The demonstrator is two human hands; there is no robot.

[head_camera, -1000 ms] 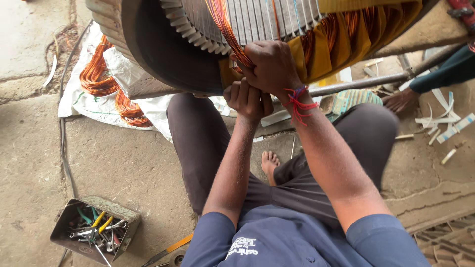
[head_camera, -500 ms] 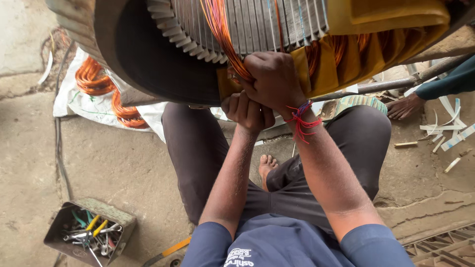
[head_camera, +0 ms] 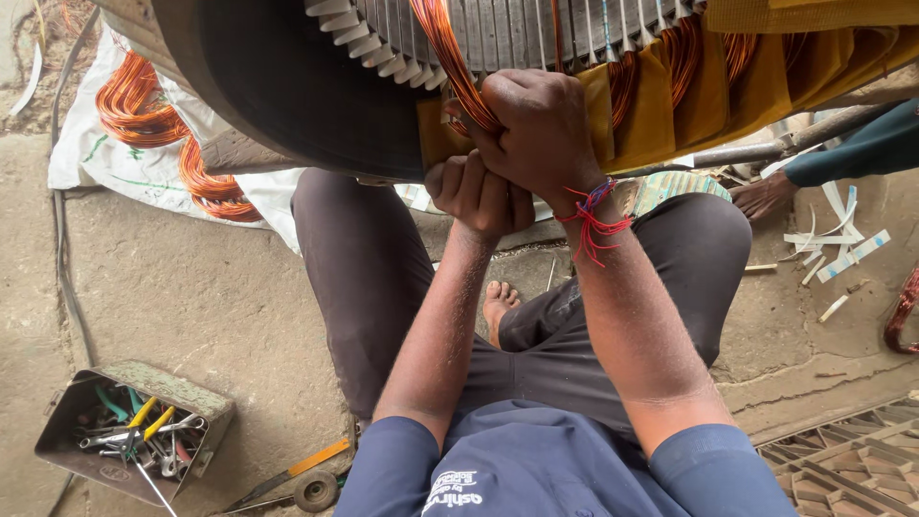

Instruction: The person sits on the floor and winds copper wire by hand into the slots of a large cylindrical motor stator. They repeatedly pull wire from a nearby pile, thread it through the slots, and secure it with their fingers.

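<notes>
One stator (head_camera: 287, 86) fills twelve o'clock. Two hands, left (head_camera: 479, 196) and right (head_camera: 541, 129), meet at its rim on one copper bundle (head_camera: 455, 57). Two loose coils (head_camera: 158, 124) lie at ten o'clock. One toolbox (head_camera: 129, 431) sits at seven. One other person's hand (head_camera: 763, 196) shows at three.

Cracked concrete floor (head_camera: 191, 287) in daylight (a metal toolbox (head_camera: 129, 445) sits on it).

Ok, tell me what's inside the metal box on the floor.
The metal box holds a jumble of hand tools: pliers with green and yellow handles, spanners, a screwdriver. Whatever lies beneath the pile is covered.
</notes>
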